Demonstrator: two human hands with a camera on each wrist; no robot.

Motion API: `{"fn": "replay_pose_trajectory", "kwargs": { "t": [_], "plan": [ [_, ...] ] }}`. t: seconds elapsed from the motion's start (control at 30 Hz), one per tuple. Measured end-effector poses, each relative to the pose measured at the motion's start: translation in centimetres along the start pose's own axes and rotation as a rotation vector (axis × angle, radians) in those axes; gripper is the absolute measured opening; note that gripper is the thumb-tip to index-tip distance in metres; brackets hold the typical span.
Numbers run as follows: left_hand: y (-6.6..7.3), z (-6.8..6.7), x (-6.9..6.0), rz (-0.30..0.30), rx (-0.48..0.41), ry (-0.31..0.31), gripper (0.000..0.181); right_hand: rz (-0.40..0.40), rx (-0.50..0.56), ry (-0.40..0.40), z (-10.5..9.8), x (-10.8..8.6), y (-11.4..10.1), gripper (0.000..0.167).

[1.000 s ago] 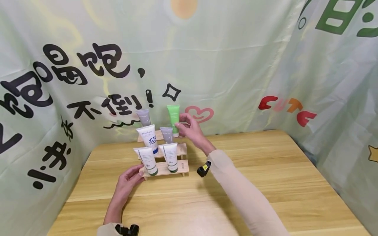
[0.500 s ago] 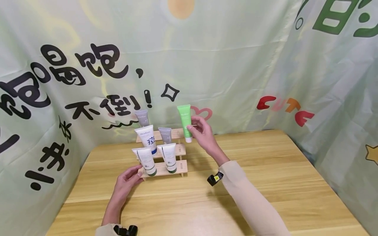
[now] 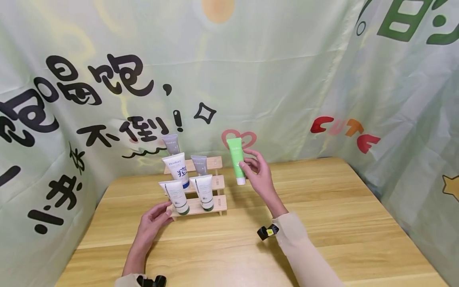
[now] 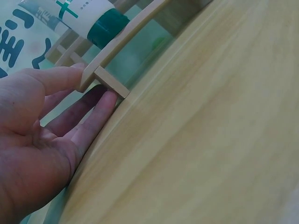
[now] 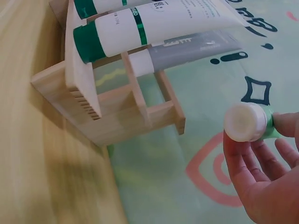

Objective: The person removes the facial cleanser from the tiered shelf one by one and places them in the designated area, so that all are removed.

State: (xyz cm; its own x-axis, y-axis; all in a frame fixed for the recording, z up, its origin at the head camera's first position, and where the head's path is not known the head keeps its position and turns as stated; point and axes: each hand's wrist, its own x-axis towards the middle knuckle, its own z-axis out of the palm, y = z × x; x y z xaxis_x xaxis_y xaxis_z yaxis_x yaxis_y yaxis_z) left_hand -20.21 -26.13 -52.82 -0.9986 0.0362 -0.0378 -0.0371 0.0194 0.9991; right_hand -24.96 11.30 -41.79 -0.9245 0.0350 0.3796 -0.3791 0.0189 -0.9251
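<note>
My right hand (image 3: 261,175) holds a green squeeze tube (image 3: 236,159) upright between thumb and fingers, just right of a three-step wooden display rack (image 3: 195,204). In the right wrist view the tube's white cap (image 5: 244,122) faces the camera. At the rack's lower left end, my left hand (image 3: 152,223) pinches the bottom step, its thumb at the board and fingertips by the leg (image 4: 111,81). Two white tubes with green caps, one of them this tube (image 3: 203,193), stand on the lowest step. Behind them are a white tube with blue lettering (image 3: 177,169) and two grey tubes, including this tube (image 3: 199,164).
The rack stands on a wood-grain table (image 3: 322,223), near its back edge. A printed fabric curtain (image 3: 279,87) hangs behind the table and along both sides. A black wrist camera (image 3: 268,232) sits on the right sleeve.
My right hand has lifted the green tube off the rack's top step and carried it right, then slightly lower and nearer. The left hand stays at the rack's lower left end.
</note>
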Motion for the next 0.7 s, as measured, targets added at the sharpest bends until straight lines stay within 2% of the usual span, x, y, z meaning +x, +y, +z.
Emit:
{"fn": "replay_pose_trajectory", "kwargs": {
  "t": [0.4, 0.7],
  "plan": [
    [0.0, 0.0, -0.1, 0.003, 0.020, 0.001, 0.049, 0.138, 0.060, 0.028, -1.3, -0.9, 1.0, 0.049],
    [0.1, 0.0, -0.2, -0.009, 0.017, 0.000, 0.050, 0.212, 0.055, 0.056, -1.8, -0.9, 3.3, 0.050]
  ]
}}
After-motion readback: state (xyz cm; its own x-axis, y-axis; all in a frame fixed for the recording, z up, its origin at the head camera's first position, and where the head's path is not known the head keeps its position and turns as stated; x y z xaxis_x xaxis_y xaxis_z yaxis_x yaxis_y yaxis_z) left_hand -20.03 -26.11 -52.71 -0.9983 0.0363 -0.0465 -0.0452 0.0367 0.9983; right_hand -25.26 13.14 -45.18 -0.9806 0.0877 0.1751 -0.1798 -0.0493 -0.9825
